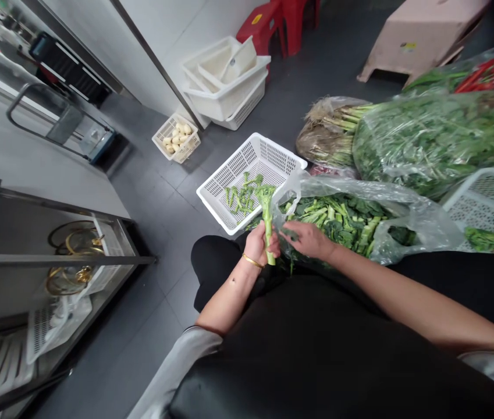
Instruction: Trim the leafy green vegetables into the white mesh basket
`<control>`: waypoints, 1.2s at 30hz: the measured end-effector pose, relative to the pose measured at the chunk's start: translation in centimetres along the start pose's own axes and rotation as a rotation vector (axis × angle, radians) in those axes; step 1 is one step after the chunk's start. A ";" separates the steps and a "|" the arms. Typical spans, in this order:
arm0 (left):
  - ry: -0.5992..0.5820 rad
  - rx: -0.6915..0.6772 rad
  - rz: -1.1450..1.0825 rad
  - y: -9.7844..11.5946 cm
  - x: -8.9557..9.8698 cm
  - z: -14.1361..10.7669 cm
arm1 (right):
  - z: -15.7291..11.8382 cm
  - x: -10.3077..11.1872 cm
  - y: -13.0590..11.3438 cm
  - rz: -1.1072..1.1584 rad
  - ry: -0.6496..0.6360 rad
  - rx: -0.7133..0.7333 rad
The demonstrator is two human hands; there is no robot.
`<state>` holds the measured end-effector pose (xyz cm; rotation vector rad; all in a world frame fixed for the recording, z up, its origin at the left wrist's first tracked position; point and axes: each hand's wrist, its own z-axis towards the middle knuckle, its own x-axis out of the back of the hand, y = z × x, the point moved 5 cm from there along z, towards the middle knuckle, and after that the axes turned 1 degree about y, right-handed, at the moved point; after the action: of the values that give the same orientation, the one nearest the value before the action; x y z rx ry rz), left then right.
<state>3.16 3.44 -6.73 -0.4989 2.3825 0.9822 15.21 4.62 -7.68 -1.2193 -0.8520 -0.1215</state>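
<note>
One green stalk (pixel 266 203) runs through the gripping left hand (pixel 256 242), bushy top jutting beyond.

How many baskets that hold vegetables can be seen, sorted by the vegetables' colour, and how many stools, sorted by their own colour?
Baskets with green vegetables: 2
Basket with pale vegetables: 1
Red stools: 2
Pink stool: 1
Total: 6 (3 baskets, 3 stools)

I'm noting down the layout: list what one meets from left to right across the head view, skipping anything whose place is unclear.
Trolley → small basket → green stalk in the left hand → right hand → pink stool.
</note>
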 end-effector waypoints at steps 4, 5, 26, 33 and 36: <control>-0.060 0.069 -0.035 0.8 0.2 -0.6 | 0.1 -1.0 1.6 0.036 -0.340 -0.091; -0.083 0.099 -0.023 0.6 0.0 -0.7 | 0.9 -0.4 1.7 0.089 -0.327 -0.143; 0.238 -0.477 0.505 0.3 0.2 -0.5 | 2.9 2.2 -5.1 -0.243 0.075 0.051; 0.204 -0.361 0.336 1.0 0.4 -0.2 | -0.7 1.8 -4.4 -0.179 -0.273 0.068; 0.192 -0.393 0.377 0.7 0.0 -0.6 | 3.0 5.5 -1.3 0.003 -0.133 -0.259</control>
<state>2.63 3.51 -6.02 -0.2923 2.5122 1.6564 16.88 8.65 -2.95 -1.4837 -0.9722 -0.1531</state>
